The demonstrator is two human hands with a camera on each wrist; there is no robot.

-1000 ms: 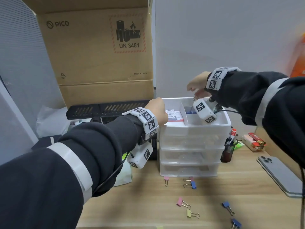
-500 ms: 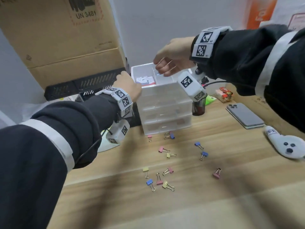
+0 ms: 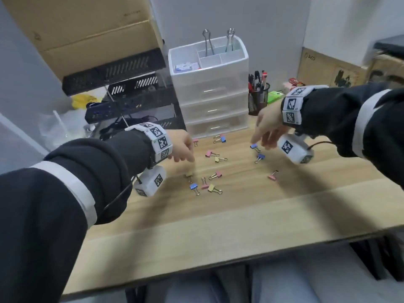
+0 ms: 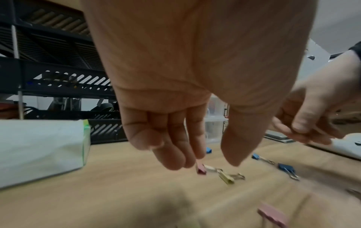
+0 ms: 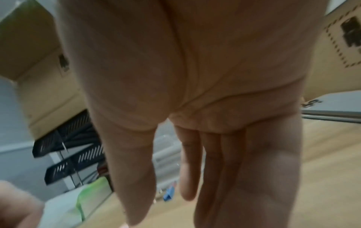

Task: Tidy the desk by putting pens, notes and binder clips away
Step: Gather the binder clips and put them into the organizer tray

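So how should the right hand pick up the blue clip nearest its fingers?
Pinch the blue clip by its blue body, coming straight down from above. It lies flat on the desk with thin wire handles trailing toward the person, and the right hand hovers open just over it, so thumb and forefinger can likely close across the wider body.

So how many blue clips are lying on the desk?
4 blue clips: one before the drawers, two by the right hand, one in the front cluster. Hands may hide more.
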